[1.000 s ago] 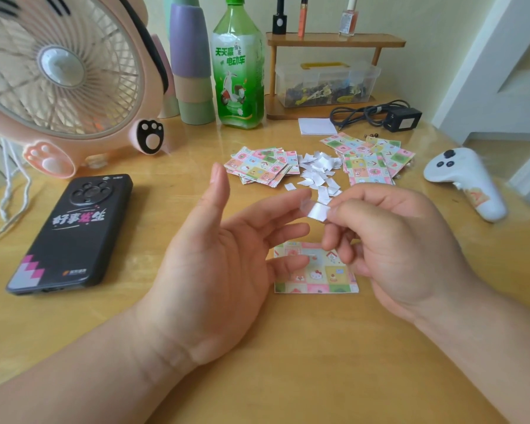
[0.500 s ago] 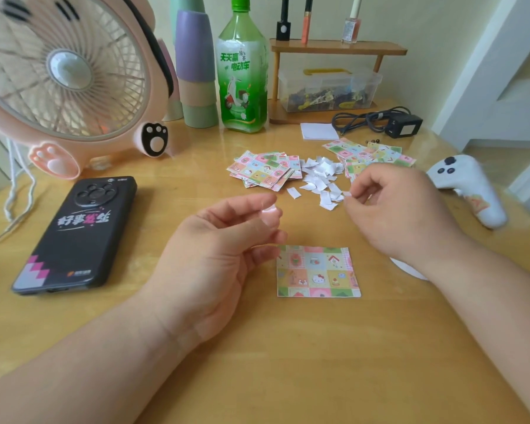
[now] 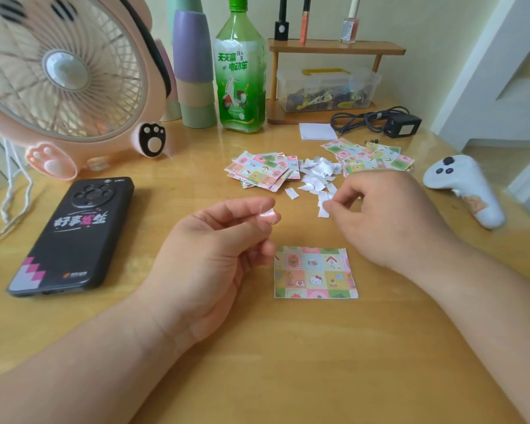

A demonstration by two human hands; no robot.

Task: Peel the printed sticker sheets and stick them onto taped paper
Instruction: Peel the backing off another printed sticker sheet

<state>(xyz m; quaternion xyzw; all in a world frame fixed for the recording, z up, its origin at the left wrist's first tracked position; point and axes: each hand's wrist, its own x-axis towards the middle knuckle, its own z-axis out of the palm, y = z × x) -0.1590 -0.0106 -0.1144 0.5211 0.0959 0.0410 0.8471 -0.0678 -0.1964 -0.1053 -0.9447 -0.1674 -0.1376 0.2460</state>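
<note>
Left hand (image 3: 208, 255): fingers curled, thumb and forefinger pinching a small clear piece (image 3: 271, 216), glossy, held just above the bench (image 3: 288, 347). Material of the piece not resolvable.

Right hand (image 3: 386, 215): fingers curled, fingertips pinching a white scrap (image 3: 324, 206) at the near edge of the scrap pile (image 3: 317, 171).

One printed sheet (image 3: 315, 272) lies flat on the bench between the two hands, pattern side up, just beside the left fingertips.

Beyond the hands, one stack of printed sheets (image 3: 260, 171) lies left of the scrap pile and a fanned stack (image 3: 371, 157) lies right of it.

Periphery: black phone (image 3: 71, 237) far left, pink fan (image 3: 62, 78) behind it, green bottle (image 3: 240, 75) at the back, white controller (image 3: 465, 191) far right.
</note>
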